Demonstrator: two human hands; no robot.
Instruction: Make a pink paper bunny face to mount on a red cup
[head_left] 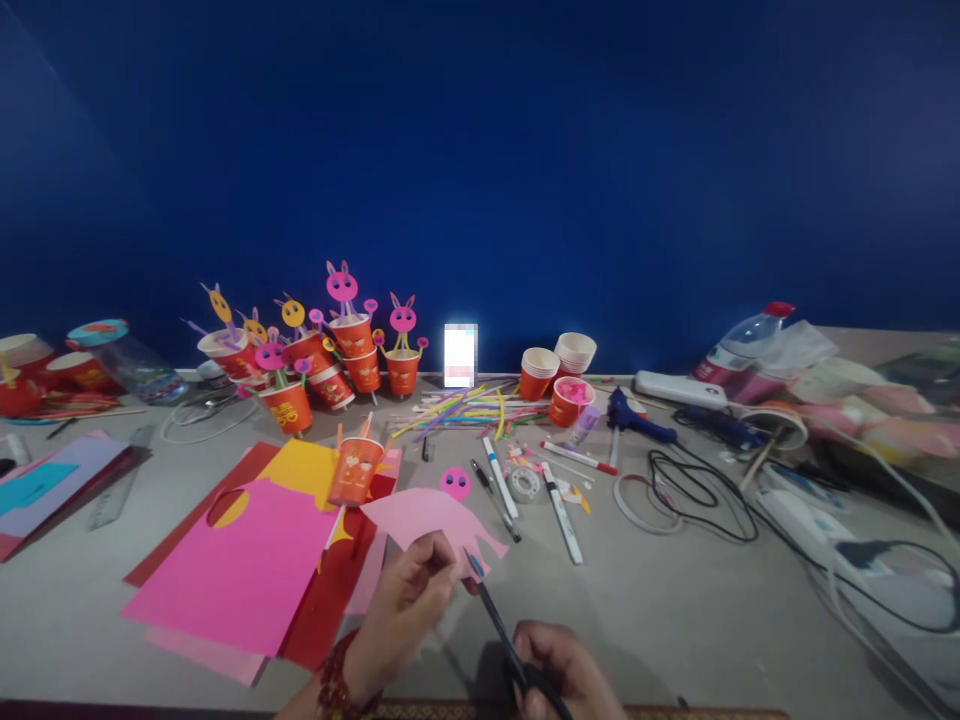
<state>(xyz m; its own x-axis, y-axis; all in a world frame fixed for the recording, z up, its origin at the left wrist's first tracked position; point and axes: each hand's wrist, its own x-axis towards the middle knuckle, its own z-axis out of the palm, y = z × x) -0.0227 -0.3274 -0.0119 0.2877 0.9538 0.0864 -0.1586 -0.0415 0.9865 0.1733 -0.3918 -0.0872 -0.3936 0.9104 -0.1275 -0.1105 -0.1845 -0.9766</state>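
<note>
My left hand, a red bead bracelet on its wrist, pinches the lower edge of a light pink paper sheet. In my right hand is a pair of black-handled scissors, whose blades reach up to the paper's lower right edge beside my left fingers. That edge has notches cut in it. Just beyond the paper lies a round magenta paper face with two eyes. An orange-red paper cup with paper strips on it leans at the paper's left end.
Magenta sheets lie over yellow and red paper at left. Finished cup figures stand along the blue wall. Markers, paper scraps and a tape ring lie right of centre. A blue glue gun, cables and a bottle are farther right.
</note>
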